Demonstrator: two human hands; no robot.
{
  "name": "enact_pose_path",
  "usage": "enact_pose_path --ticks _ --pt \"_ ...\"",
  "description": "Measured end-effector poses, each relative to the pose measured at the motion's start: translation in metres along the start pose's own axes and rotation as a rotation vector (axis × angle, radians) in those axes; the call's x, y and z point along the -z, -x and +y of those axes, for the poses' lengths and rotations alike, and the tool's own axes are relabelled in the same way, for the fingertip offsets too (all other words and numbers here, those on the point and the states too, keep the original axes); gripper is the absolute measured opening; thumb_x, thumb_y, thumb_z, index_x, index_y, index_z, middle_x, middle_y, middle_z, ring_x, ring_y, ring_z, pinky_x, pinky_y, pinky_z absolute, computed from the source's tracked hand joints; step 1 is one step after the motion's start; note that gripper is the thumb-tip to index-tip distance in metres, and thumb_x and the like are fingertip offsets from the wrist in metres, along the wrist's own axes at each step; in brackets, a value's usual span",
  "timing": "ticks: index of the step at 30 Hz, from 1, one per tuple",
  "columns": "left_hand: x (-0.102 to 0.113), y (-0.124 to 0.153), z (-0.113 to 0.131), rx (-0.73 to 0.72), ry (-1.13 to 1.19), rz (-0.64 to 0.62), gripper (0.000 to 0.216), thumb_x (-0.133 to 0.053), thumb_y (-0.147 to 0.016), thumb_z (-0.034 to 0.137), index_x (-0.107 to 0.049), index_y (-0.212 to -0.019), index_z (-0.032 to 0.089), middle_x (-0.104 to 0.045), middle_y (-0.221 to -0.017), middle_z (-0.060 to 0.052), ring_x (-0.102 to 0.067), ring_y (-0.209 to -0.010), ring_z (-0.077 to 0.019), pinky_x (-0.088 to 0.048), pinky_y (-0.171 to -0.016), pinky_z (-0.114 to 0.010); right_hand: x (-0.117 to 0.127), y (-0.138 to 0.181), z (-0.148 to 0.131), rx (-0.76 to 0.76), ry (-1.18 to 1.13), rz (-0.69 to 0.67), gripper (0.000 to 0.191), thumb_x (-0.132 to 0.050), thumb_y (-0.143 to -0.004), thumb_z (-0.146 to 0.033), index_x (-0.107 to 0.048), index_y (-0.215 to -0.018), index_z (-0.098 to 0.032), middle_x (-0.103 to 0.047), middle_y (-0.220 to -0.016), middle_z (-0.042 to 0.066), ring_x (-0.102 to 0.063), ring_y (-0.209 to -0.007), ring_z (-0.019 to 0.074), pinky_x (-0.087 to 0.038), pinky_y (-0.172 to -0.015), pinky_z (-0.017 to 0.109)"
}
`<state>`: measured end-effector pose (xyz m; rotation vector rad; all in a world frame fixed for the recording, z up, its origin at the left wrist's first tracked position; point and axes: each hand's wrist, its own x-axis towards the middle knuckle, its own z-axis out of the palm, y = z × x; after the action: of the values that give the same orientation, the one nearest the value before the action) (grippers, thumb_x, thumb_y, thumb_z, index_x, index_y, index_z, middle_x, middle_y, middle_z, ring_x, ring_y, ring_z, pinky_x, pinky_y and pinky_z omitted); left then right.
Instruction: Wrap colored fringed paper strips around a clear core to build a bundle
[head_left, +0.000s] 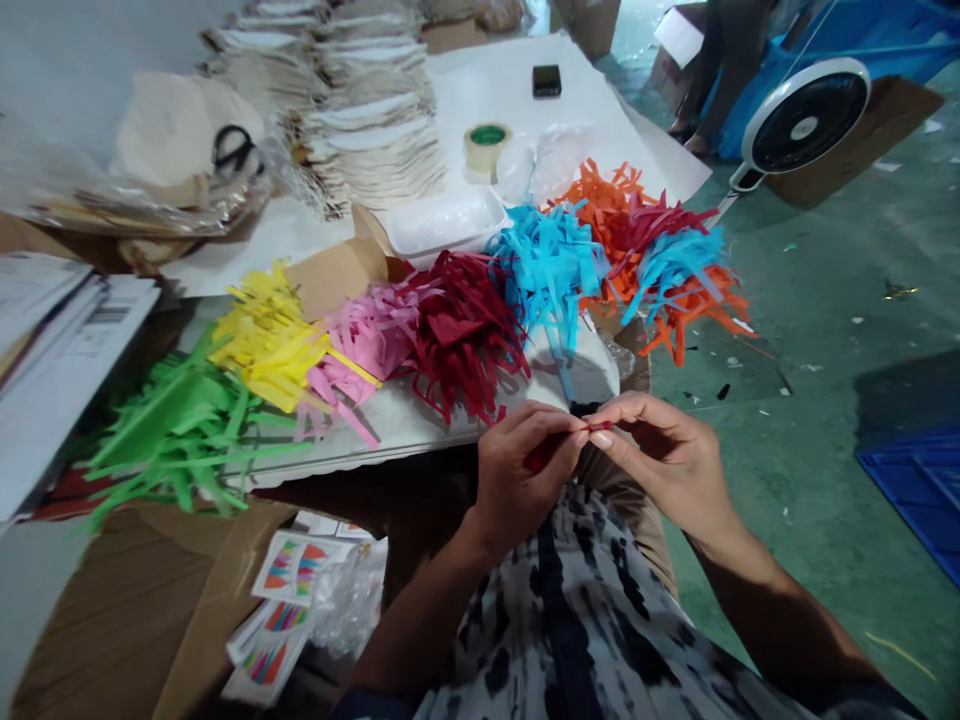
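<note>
Close to my body, just off the table's front edge, my left hand [525,465] is closed around a piece of dark red tissue paper [541,455]. My right hand [664,455] pinches the twisted end of the same red paper between thumb and fingers, and the two hands' fingertips nearly meet. Most of the paper is hidden inside my left hand. On the table in front lie fringed paper tassels: green [169,425], yellow [270,340], pink [375,335], dark red [465,330], light blue [551,265] and orange [604,195].
Stacks of cream cloth bundles [371,130] stand at the back beside a tape roll [486,148], a white tray [446,222] and scissors [232,150]. A fan [806,125] is at the right. Below left, an open carton [202,600] holds printed cards [289,570]. A blue crate [919,490] sits on the floor.
</note>
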<state>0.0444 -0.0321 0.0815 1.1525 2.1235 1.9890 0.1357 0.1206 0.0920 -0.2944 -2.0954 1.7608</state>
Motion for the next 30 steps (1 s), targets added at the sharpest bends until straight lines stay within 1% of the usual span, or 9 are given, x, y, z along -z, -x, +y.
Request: enact_pose_path --ticks 5,7,11,15,17,20,24,26,30 --pt "-0.002 0.002 -0.004 0.066 0.056 0.012 0.003 -0.072 -0.095 0.019 -0.074 -0.093 0.019 -0.074 -0.088 -0.002 -0.070 -0.080 -0.0129 -0.055 -0.076 -0.024 0.002 0.000 0.005 0.002 0.009 -0.013 0.015 -0.079 -0.093 -0.031 -0.078 -0.106 -0.026 -0.077 -0.098 0.002 -0.072 -0.089 0.0160 -0.058 -0.082 0.028" --pt "-0.002 0.002 -0.006 0.098 0.063 -0.018 0.005 -0.072 -0.096 0.020 -0.074 -0.092 0.020 -0.075 -0.088 -0.002 -0.070 -0.081 -0.0132 -0.054 -0.076 -0.024 0.006 -0.001 0.007 0.033 0.037 0.025 0.010 -0.077 -0.094 -0.031 -0.077 -0.102 -0.026 -0.075 -0.094 0.002 -0.070 -0.086 0.0161 -0.056 -0.079 0.029" --pt "-0.001 0.000 -0.005 0.158 0.036 -0.172 0.013 -0.060 -0.103 0.025 -0.071 -0.105 0.020 -0.073 -0.088 -0.002 -0.067 -0.078 -0.0136 -0.051 -0.073 -0.025 0.014 -0.006 0.003 0.108 0.114 0.003 0.005 -0.076 -0.095 -0.028 -0.075 -0.092 -0.025 -0.072 -0.087 0.001 -0.066 -0.082 0.0168 -0.051 -0.076 0.031" --pt "-0.004 0.000 -0.001 0.151 0.030 -0.314 0.014 -0.060 -0.100 0.026 -0.062 -0.088 0.019 -0.062 -0.075 0.001 -0.054 -0.066 -0.0117 -0.043 -0.064 -0.025 0.016 -0.011 -0.008 0.129 0.204 -0.088 0.010 -0.072 -0.098 -0.028 -0.074 -0.089 -0.025 -0.071 -0.084 0.000 -0.064 -0.079 0.0162 -0.048 -0.075 0.031" --pt "-0.004 0.001 -0.001 0.182 0.040 -0.293 0.023 -0.062 -0.099 0.029 -0.057 -0.079 0.019 -0.055 -0.069 0.003 -0.047 -0.062 -0.0107 -0.038 -0.060 -0.025 0.016 -0.013 -0.012 0.119 0.223 -0.135 0.013 -0.071 -0.099 -0.031 -0.073 -0.088 -0.024 -0.070 -0.083 0.001 -0.063 -0.078 0.0161 -0.048 -0.073 0.031" --pt "-0.005 0.003 -0.002 0.233 0.044 -0.289 0.034 -0.054 -0.105 0.033 -0.054 -0.074 0.019 -0.051 -0.066 0.003 -0.046 -0.061 -0.0107 -0.037 -0.060 -0.026 0.020 -0.017 -0.013 0.089 0.185 -0.181 0.017 -0.069 -0.100 -0.034 -0.071 -0.088 -0.022 -0.069 -0.082 0.001 -0.062 -0.076 0.0152 -0.048 -0.071 0.029" --pt "-0.005 0.003 -0.003 0.249 0.055 -0.327 0.038 -0.049 -0.107 0.034 -0.052 -0.073 0.019 -0.052 -0.070 0.002 -0.047 -0.065 -0.0110 -0.038 -0.063 -0.026 0.029 -0.022 -0.010 0.067 0.116 -0.023 0.018 -0.068 -0.101 -0.036 -0.068 -0.090 -0.022 -0.064 -0.083 0.000 -0.059 -0.077 0.0139 -0.049 -0.070 0.025" --pt "-0.006 0.002 -0.003 0.260 0.081 -0.316 0.039 -0.049 -0.107 0.035 -0.049 -0.072 0.019 -0.048 -0.068 0.003 -0.044 -0.063 -0.0105 -0.036 -0.061 -0.025 0.032 -0.024 -0.009 0.055 0.054 0.006 0.019 -0.069 -0.100 -0.038 -0.068 -0.090 -0.022 -0.062 -0.082 -0.001 -0.058 -0.075 0.0131 -0.049 -0.068 0.024" --pt "-0.012 -0.006 -0.001 0.281 0.111 -0.281 0.037 -0.047 -0.108 0.036 -0.051 -0.075 0.020 -0.046 -0.066 0.004 -0.042 -0.060 -0.0107 -0.037 -0.059 -0.025 0.030 -0.026 -0.006 -0.029 -0.104 -0.166 0.027 -0.073 -0.096 -0.045 -0.072 -0.113 -0.023 -0.067 -0.087 0.000 -0.060 -0.070 0.0123 -0.052 -0.063 0.024"
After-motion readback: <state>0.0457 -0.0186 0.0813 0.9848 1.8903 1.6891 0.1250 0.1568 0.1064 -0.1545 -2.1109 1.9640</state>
